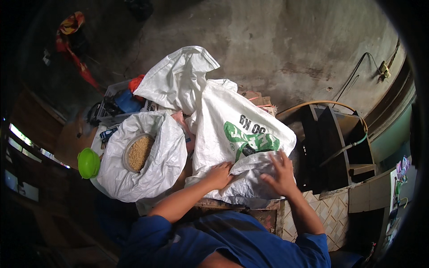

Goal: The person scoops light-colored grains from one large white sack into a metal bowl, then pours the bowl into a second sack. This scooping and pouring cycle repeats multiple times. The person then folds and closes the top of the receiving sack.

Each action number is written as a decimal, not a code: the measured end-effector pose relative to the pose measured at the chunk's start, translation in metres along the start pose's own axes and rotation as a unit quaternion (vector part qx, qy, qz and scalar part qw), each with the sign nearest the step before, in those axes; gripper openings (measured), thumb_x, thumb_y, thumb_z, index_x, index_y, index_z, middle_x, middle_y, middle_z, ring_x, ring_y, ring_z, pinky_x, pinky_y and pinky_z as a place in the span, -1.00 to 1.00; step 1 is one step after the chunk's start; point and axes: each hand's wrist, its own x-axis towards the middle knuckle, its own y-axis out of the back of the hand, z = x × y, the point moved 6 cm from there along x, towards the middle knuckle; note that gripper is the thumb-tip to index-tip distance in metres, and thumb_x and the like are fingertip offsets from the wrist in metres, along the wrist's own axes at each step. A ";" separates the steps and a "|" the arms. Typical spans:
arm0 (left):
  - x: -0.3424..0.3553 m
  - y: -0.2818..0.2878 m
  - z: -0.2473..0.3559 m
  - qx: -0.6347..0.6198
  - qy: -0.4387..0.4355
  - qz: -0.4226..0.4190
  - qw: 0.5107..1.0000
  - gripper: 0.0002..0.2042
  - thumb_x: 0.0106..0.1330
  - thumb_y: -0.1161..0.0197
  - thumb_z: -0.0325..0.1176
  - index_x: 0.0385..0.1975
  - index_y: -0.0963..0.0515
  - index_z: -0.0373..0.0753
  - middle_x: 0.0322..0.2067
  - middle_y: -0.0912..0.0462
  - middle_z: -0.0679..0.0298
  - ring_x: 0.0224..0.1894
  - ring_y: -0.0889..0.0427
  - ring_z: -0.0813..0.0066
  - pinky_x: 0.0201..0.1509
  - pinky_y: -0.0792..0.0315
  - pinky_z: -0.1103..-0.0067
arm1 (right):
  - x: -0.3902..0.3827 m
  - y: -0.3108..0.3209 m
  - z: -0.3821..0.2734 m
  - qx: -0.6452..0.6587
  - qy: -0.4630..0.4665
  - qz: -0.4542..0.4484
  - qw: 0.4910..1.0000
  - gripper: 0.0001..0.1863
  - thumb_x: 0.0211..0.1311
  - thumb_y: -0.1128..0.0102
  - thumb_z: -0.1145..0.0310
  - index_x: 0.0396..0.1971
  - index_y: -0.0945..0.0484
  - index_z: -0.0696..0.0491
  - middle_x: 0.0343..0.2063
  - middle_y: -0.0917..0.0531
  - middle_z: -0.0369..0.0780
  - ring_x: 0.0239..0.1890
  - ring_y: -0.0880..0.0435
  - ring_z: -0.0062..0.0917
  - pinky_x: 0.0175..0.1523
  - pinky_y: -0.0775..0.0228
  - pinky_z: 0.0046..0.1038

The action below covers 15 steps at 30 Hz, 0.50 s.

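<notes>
A large white woven sack [214,129] with green and black print lies spread in front of me, its upper part bunched toward the wall. My left hand [219,175] is closed on a fold near the sack's front edge, fingertips partly hidden in the cloth. To its right, my right hand [280,175] rests on the same sack with fingers spread and thumb apart. On the left stands a second white sack [172,163] with a wide, rumpled mouth. Inside it sits a round clear tub [125,157] holding tan grains [140,153].
A bright green bowl [89,163] stands left of the second sack. Behind it is a crate [111,118] with blue and dark items. A dark shelf unit [330,147] with a hose [308,103] over it stands at the right. A bare wall [286,49] rises behind.
</notes>
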 end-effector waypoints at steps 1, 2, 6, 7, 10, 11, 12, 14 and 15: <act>-0.002 -0.002 -0.002 0.014 -0.003 -0.001 1.000 -0.37 0.43 -0.17 -0.10 0.41 -0.29 -0.32 0.41 -0.35 -0.01 0.44 -0.33 -0.02 0.48 -0.22 0.16 | 0.000 -0.020 -0.007 -0.053 -0.024 -0.034 0.998 -0.13 0.23 -0.25 -0.32 0.50 -0.30 -0.30 0.53 -0.08 0.08 0.55 -0.04 0.13 0.52 0.18 0.29; -0.005 -0.002 -0.004 0.024 0.002 0.002 1.000 -0.37 0.42 -0.19 -0.09 0.41 -0.31 -0.30 0.40 -0.36 -0.01 0.44 -0.33 -0.03 0.48 -0.22 0.16 | 0.001 -0.037 -0.019 -0.115 0.016 -0.017 0.993 -0.12 0.21 -0.21 -0.37 0.50 -0.30 -0.32 0.54 -0.08 0.07 0.56 -0.01 0.13 0.51 0.25 0.35; -0.041 0.031 -0.002 0.028 -0.035 0.118 0.992 -0.39 0.40 -0.25 -0.09 0.38 -0.37 -0.24 0.38 -0.38 -0.02 0.45 -0.32 -0.05 0.49 -0.22 0.17 | 0.010 -0.108 0.000 -0.166 -0.055 -0.140 0.975 -0.14 0.19 -0.21 -0.36 0.47 -0.34 -0.34 0.54 -0.11 0.05 0.57 -0.01 0.10 0.55 0.32 0.29; -0.056 0.043 0.001 0.023 -0.040 0.147 0.988 -0.40 0.40 -0.26 -0.10 0.38 -0.39 -0.22 0.38 -0.38 -0.02 0.45 -0.32 -0.05 0.50 -0.21 0.18 | 0.012 -0.117 0.003 -0.160 -0.045 -0.136 0.977 -0.13 0.18 -0.22 -0.35 0.47 -0.33 -0.34 0.53 -0.12 0.05 0.56 -0.02 0.11 0.55 0.32 0.29; -0.118 0.078 0.015 -0.068 -0.073 0.191 0.976 -0.43 0.39 -0.30 -0.16 0.36 -0.42 -0.19 0.38 -0.39 -0.01 0.46 -0.31 -0.04 0.50 -0.22 0.19 | 0.024 -0.132 0.012 -0.168 -0.069 -0.208 0.961 -0.11 0.14 -0.26 -0.31 0.48 -0.32 -0.33 0.52 -0.15 0.08 0.55 -0.05 0.15 0.55 0.29 0.27; -0.141 0.087 0.019 -0.081 -0.068 0.191 0.976 -0.46 0.39 -0.32 -0.21 0.36 -0.44 -0.17 0.38 -0.38 0.00 0.45 -0.34 0.01 0.47 -0.28 0.22 | 0.029 -0.130 0.015 -0.172 -0.077 -0.251 0.950 -0.13 0.15 -0.25 -0.30 0.47 -0.34 -0.33 0.51 -0.17 0.09 0.54 -0.09 0.15 0.54 0.27 0.28; -0.164 0.095 0.018 -0.119 -0.042 0.178 0.976 -0.48 0.39 -0.33 -0.24 0.34 -0.46 -0.18 0.35 -0.43 0.02 0.40 -0.40 0.05 0.43 -0.32 0.25 | 0.037 -0.123 0.015 -0.173 -0.079 -0.283 0.940 -0.16 0.16 -0.25 -0.29 0.45 -0.36 -0.33 0.49 -0.19 0.10 0.52 -0.12 0.15 0.54 0.24 0.28; -0.209 0.111 0.016 -0.184 -0.036 0.193 0.963 -0.52 0.39 -0.34 -0.29 0.30 -0.50 -0.20 0.28 -0.51 0.05 0.32 -0.52 0.14 0.37 -0.40 0.30 | 0.060 -0.103 0.003 -0.196 -0.078 -0.303 0.929 -0.23 0.19 -0.24 -0.24 0.40 -0.43 -0.28 0.43 -0.30 0.08 0.47 -0.26 0.11 0.53 0.18 0.30; -0.231 0.115 0.008 -0.230 0.002 0.204 0.951 -0.54 0.38 -0.35 -0.32 0.27 -0.52 -0.21 0.23 -0.56 0.07 0.26 -0.57 0.20 0.32 -0.43 0.33 | 0.073 -0.089 -0.009 -0.197 -0.062 -0.283 0.937 -0.31 0.20 -0.27 -0.15 0.31 -0.52 -0.20 0.34 -0.44 0.03 0.40 -0.39 -0.01 0.51 0.11 0.31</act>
